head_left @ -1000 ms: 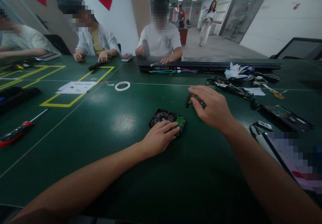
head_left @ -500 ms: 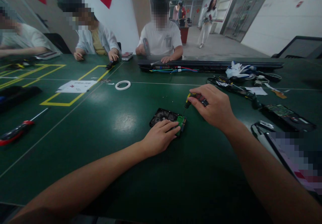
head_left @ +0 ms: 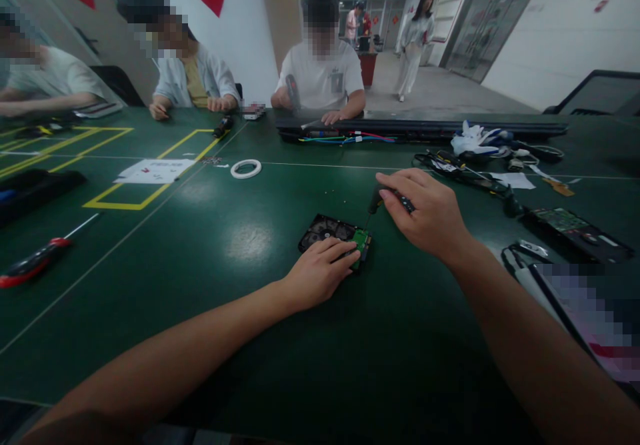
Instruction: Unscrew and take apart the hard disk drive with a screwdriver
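Left hand (head_left: 320,272) is loose, fingers flat on the hard drive (head_left: 324,228); right hand (head_left: 426,210) grips the screwdriver (head_left: 375,201) at the drive's two o'clock. Imo, shaft upright, steady pressure.

– Where does this view look from?
– The wearer's head, facing forward and down across the table (head_left: 380,345).
– How near?
– Left hand (head_left: 321,273) and right hand (head_left: 425,210) close; glass doors (head_left: 477,28) far off.
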### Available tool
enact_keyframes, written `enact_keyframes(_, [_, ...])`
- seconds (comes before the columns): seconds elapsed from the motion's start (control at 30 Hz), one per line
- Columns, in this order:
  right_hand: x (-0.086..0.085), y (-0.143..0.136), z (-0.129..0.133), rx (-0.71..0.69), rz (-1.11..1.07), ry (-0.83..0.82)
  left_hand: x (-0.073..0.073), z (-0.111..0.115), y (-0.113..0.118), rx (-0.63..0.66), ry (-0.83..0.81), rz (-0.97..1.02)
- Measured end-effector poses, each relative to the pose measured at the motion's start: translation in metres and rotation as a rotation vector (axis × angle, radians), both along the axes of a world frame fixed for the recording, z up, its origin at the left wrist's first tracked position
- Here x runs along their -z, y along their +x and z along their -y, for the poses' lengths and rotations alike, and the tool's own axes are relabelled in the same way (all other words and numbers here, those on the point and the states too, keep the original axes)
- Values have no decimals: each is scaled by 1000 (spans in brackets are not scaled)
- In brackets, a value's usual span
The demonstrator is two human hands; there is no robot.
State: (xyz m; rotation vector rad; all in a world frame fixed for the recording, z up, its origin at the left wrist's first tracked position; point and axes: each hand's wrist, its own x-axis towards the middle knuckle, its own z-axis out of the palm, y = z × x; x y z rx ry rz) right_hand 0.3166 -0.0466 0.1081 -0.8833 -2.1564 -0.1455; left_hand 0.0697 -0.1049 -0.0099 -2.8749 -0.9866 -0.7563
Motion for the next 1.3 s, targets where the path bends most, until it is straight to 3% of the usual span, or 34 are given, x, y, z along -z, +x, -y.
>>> enact_keyframes(1.3, [1, 2, -1, -4, 13, -25, 2, -1, 1, 15, -14, 21])
